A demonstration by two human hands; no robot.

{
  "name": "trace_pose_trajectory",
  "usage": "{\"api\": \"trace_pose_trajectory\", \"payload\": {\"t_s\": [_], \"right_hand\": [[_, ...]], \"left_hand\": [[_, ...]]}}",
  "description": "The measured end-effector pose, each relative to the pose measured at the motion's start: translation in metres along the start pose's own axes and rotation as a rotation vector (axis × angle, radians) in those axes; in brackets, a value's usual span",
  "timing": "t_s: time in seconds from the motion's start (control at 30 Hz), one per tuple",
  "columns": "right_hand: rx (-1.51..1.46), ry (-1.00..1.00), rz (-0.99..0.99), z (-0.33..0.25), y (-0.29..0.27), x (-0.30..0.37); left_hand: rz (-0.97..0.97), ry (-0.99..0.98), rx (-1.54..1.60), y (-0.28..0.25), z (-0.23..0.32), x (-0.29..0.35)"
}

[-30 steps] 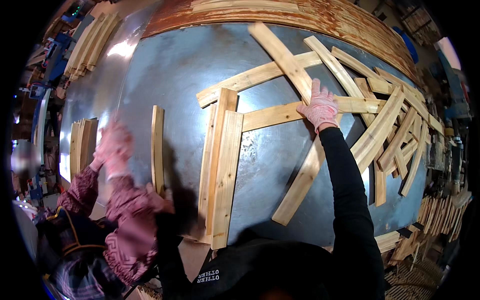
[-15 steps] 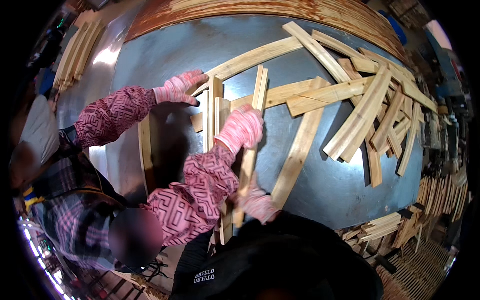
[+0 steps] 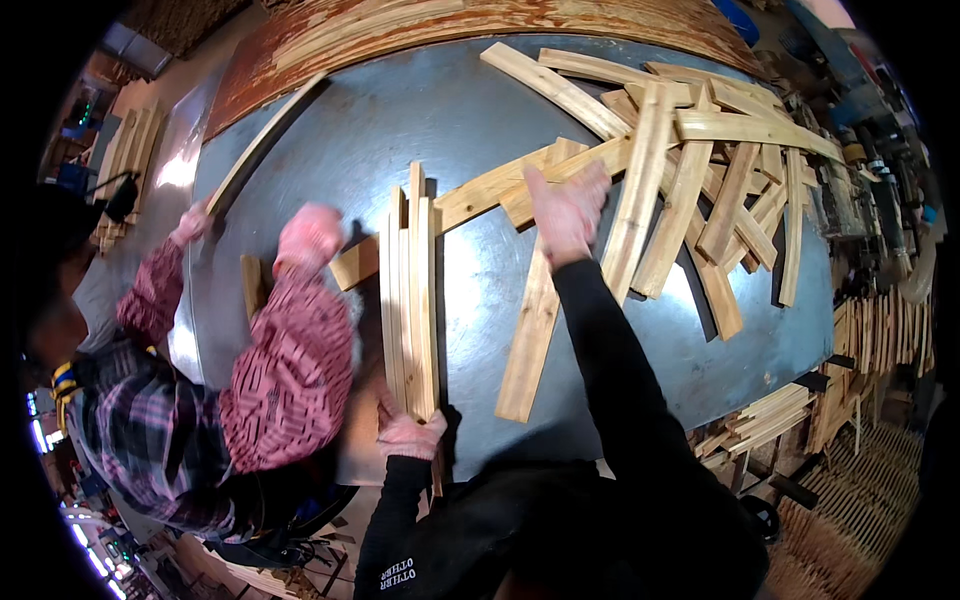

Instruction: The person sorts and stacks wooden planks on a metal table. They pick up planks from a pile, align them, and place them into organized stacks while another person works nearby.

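Slats (image 3: 530, 340) are apparently being gathered: 1 bundle (image 3: 425, 300) is being gripped by the left hand (image 3: 412, 436); the right hand (image 3: 568, 215), splayed, is seemingly being required to grasp next.

A broad blue-grey metal tabletop (image 3: 380, 120) carries, toward its right, a loose criss-cross heap of flat pale wooden slats (image 3: 650, 190). A bundle of narrow pale wooden strips (image 3: 427, 300) lies near left of centre; farther left is a short brown wooden piece (image 3: 252, 285).
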State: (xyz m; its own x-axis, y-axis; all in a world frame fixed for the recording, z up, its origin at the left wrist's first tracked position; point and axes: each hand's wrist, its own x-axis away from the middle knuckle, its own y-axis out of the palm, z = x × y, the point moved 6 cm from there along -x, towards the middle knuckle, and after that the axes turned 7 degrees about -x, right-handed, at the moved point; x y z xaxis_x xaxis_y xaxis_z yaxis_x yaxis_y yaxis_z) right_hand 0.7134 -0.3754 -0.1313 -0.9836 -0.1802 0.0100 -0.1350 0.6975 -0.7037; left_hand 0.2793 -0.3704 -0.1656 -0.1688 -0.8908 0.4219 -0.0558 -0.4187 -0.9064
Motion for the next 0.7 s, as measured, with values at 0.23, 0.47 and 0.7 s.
{"api": "trace_pose_trajectory", "payload": {"t_s": [0.23,0.47,0.7], "right_hand": [[0.24,0.246,0.029,0.024,0.006,-0.029],[-0.126,0.127,-0.35,0.053,-0.082,0.074],[0.428,-0.606,-0.566,0.101,-0.195,0.109]], "left_hand": [[0.155,0.231,0.154,0.0,-0.001,0.021],[0.249,0.223,0.267,0.02,-0.031,0.029],[0.256,0.101,0.349,0.016,-0.079,0.042]]}}
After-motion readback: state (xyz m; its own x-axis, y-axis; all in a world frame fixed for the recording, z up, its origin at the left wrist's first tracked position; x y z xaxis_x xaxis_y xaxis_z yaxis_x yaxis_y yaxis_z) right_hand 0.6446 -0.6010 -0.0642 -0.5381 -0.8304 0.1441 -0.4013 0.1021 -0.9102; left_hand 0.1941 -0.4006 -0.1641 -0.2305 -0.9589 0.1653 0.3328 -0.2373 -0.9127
